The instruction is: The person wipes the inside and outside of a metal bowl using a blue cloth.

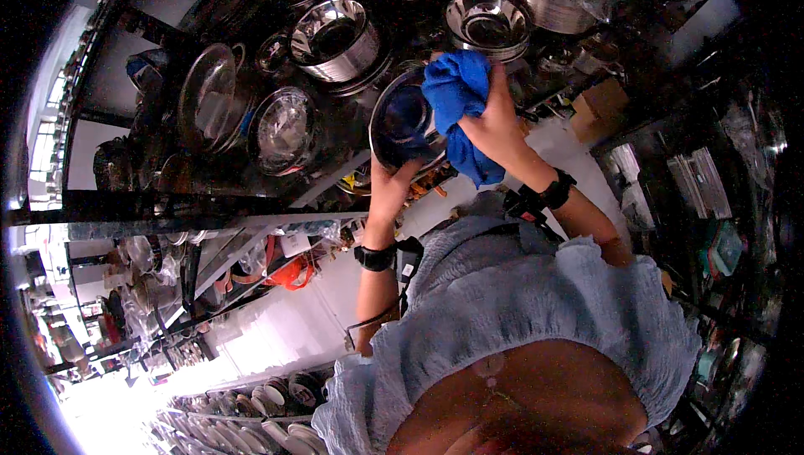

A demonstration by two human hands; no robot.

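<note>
My left hand (392, 188) grips the near rim of a shiny metal bowl (402, 119), thumb on the rim and its fingers hidden behind. The bowl is tilted so that its inside faces me. In my right hand (496, 122) is a bunched blue cloth (461, 93), which lies over the right side of the bowl's rim and hangs down below the wrist. Just beyond the cloth stands a stack of steel bowls (488, 24). Another stack of steel bowls (333, 40) is farther left on the same dark shelf.
Wrapped dishes (282, 131) and a large glass lid (207, 97) are on the left. A cardboard box (600, 109) lies to the right. Shelf edges (188, 222) run along the left, with an orange item (295, 273) below. Plates (270, 398) fill racks behind me.
</note>
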